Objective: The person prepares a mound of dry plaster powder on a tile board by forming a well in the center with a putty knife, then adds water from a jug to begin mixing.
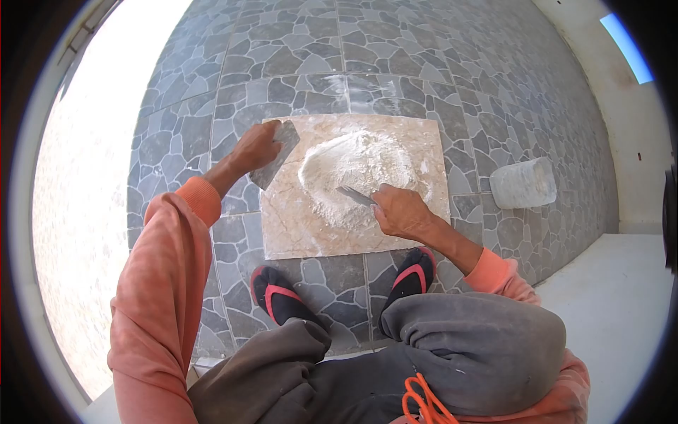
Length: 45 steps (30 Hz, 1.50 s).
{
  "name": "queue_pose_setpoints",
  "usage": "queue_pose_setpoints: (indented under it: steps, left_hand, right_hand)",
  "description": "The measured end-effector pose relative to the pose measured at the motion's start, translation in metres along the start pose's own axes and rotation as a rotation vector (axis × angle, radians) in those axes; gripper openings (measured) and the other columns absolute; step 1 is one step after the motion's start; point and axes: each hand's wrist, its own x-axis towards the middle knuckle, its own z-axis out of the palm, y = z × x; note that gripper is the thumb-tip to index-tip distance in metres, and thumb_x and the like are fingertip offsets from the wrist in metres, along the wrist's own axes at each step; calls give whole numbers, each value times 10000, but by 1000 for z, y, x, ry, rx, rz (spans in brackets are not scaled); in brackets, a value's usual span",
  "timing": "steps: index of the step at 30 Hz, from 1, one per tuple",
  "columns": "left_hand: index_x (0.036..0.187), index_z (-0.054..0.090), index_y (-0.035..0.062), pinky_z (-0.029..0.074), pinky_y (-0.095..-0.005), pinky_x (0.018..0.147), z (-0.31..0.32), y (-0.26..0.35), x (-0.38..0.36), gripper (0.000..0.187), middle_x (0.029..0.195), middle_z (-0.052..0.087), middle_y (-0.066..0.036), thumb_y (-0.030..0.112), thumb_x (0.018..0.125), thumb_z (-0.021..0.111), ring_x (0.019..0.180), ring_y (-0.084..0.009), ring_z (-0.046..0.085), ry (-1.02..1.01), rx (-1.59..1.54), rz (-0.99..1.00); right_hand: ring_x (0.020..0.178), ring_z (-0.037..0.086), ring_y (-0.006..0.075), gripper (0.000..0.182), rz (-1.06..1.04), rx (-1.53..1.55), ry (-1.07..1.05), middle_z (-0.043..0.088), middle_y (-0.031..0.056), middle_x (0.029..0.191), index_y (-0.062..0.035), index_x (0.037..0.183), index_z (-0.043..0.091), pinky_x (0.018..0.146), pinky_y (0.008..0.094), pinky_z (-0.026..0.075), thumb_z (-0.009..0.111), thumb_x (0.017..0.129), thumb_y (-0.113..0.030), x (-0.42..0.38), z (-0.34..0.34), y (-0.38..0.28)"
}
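Note:
A mound of white powder (364, 166) lies on a square beige marbled slab (286, 237) in front of my feet. My right hand (404, 212) is closed around a putty knife (357, 196), its blade pointing left over the near part of the powder. At the slab's far left corner, my left hand (259, 147) grips a flat grey piece with straight, angled edges (282, 152). The grey piece overlaps the slab's left edge and stays apart from the mound.
To the right, a whitish translucent plastic container (524, 183) lies on the stone-patterned tile floor (395, 92). My feet in black socks and red-strapped flip-flops (282, 291) stand at the slab's near edge. A pale wall (593, 106) runs along the right.

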Motion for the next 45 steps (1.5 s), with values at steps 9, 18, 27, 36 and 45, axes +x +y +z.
queue_pose_setpoints:
  steps: [9, 18, 27, 36, 45]
  left_hand:
    - [1089, 571, -63, 486, -482, 778, -1, 1, 1, 339, 938, 642, -307, 106, 808, 653, 904, -463, 626, 20, 5, 30]
    - [1140, 590, -28, 487, -478, 844, -2, 8, 1, 369, 1004, 649, -295, 113, 801, 627, 971, -449, 621, -13, -21, -2]
    - [1105, 594, -29, 490, -484, 819, 0, 6, 1, 337, 958, 652, -292, 115, 803, 631, 938, -451, 626, -5, -2, -22]
    - [1109, 589, -32, 493, -479, 813, 0, 11, 3, 340, 956, 652, -291, 108, 803, 633, 936, -449, 627, -7, -24, 15]
    - [1112, 589, -26, 491, -471, 818, 2, 12, 2, 338, 976, 649, -292, 121, 812, 639, 949, -447, 624, -11, -44, 13]
  right_hand:
    - [782, 668, 404, 251, 14, 86, -11, 639, 238, 876, 33, 908, 643, 711, 482, 554, 560, 822, -187, 30, 31, -16]
    - [829, 667, 415, 323, 225, 132, -32, 669, 273, 861, 47, 905, 660, 796, 476, 535, 546, 808, -239, 59, 5, -2]
    - [812, 640, 437, 356, 314, 124, 2, 649, 287, 837, 63, 933, 632, 770, 486, 492, 538, 860, -273, 58, -61, 20]
    - [852, 645, 436, 381, 256, 202, -189, 653, 292, 881, 59, 972, 636, 790, 483, 497, 546, 858, -294, 47, -25, 3]
    - [815, 628, 384, 230, 180, -78, 151, 603, 220, 878, 29, 902, 614, 720, 475, 510, 557, 879, -192, 26, -39, 35]
